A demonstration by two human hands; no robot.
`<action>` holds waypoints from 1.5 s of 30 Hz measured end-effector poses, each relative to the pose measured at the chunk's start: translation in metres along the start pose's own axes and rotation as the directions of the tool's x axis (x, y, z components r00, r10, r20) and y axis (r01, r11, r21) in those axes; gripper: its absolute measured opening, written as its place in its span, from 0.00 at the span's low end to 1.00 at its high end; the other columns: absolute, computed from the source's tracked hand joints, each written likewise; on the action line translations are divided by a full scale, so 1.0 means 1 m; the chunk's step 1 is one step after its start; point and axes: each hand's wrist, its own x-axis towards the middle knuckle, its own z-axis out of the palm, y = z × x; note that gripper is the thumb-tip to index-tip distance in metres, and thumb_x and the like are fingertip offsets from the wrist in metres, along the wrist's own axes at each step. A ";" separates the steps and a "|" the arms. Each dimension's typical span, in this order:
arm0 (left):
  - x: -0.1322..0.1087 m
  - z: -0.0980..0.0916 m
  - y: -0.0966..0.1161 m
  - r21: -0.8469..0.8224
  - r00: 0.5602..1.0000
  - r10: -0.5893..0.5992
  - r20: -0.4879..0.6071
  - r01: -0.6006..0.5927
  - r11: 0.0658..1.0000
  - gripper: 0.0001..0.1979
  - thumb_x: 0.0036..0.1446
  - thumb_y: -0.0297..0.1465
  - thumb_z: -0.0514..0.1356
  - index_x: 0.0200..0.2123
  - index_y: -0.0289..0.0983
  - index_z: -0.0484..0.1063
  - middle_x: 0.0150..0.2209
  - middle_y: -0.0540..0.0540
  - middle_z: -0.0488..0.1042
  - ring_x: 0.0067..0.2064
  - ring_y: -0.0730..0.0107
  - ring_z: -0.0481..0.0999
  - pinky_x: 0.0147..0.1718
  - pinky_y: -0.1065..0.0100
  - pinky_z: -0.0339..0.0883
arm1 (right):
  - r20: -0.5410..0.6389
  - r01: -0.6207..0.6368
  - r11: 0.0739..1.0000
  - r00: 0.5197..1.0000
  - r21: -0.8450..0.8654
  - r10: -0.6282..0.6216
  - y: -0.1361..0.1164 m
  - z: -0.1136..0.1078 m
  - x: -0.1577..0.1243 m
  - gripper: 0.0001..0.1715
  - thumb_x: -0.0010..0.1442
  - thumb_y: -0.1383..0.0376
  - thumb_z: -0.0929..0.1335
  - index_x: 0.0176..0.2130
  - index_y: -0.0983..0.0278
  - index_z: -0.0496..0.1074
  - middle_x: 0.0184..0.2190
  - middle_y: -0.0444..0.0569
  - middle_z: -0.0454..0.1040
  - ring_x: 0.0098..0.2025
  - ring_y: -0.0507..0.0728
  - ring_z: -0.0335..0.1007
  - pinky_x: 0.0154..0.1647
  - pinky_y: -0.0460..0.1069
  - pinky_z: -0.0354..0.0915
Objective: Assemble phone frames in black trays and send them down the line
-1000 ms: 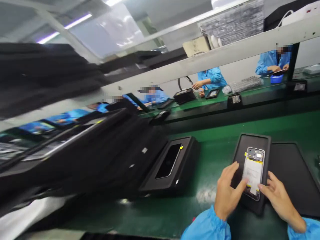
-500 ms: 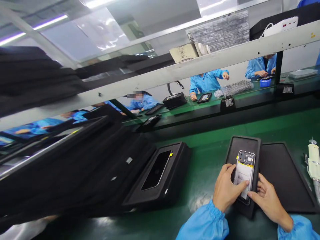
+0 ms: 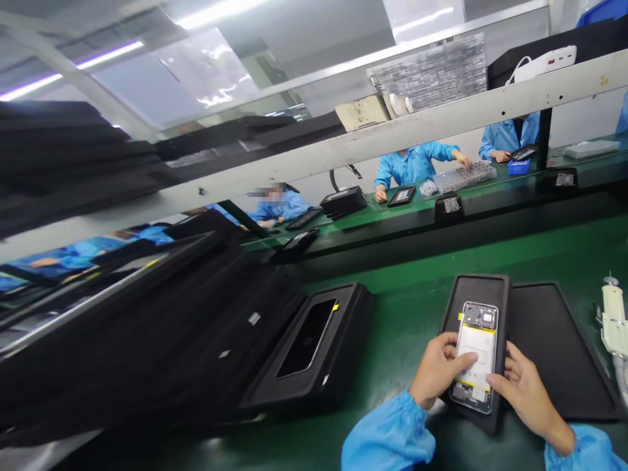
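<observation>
An open-backed phone (image 3: pixel 478 343), its white battery and camera module showing, lies face down over a narrow black tray (image 3: pixel 478 288). My left hand (image 3: pixel 439 366) grips the phone at its left edge, the thumb resting on the battery and the fingers partly hidden. My right hand (image 3: pixel 527 392) is closed round the right side of the tray. Its thumb tip touches the phone's lower right edge. A yellow tab sticks out at the phone's upper left.
A flat black mat (image 3: pixel 559 353) lies right of the tray, with a cream-coloured tool (image 3: pixel 613 317) beyond it. To the left, a phone (image 3: pixel 309 337) sits screen up in a black foam tray (image 3: pixel 350 327) beside dark stacked trays. Co-workers in blue sit behind a white shelf beam (image 3: pixel 294 173).
My left hand and its thumb have shifted slightly left, uncovering more of the phone's lower part. The phone sits slightly farther left over the tray. A co-worker's hand has reached toward the clear trays.
</observation>
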 end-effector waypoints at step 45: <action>-0.037 -0.030 -0.019 -0.217 0.931 0.017 -0.365 -0.103 0.971 0.42 0.40 0.45 0.72 0.55 0.30 0.64 0.39 0.38 0.76 0.31 0.65 0.76 0.25 0.68 0.71 | -0.121 -0.049 0.987 0.990 0.156 0.068 -0.012 -0.005 -0.009 0.43 0.48 0.55 0.77 0.59 0.62 0.64 0.48 0.58 0.76 0.51 0.67 0.72 0.50 0.59 0.71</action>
